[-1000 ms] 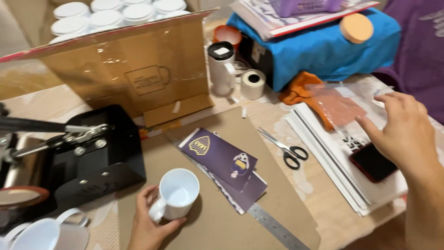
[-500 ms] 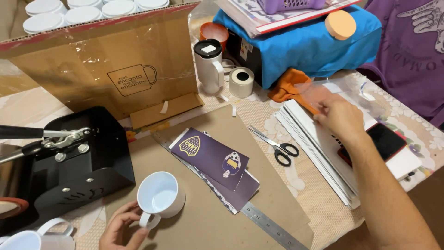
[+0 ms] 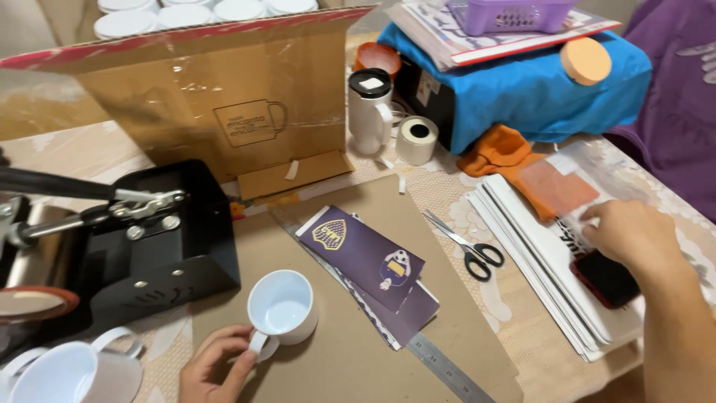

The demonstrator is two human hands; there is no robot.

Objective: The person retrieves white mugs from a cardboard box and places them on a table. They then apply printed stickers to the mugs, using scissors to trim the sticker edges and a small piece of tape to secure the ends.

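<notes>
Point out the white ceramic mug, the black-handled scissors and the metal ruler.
white ceramic mug (image 3: 282, 307), head view, inside of the bowl.
black-handled scissors (image 3: 477, 257), head view, handle loops.
metal ruler (image 3: 440, 366), head view, lower bare stretch.

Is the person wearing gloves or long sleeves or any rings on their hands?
No gloves. Both the left hand and the right hand are bare, and so is the right forearm, with no sleeve showing on it. No ring, watch or bracelet shows on the parts in view. The fingers have short, plain nails.
</notes>
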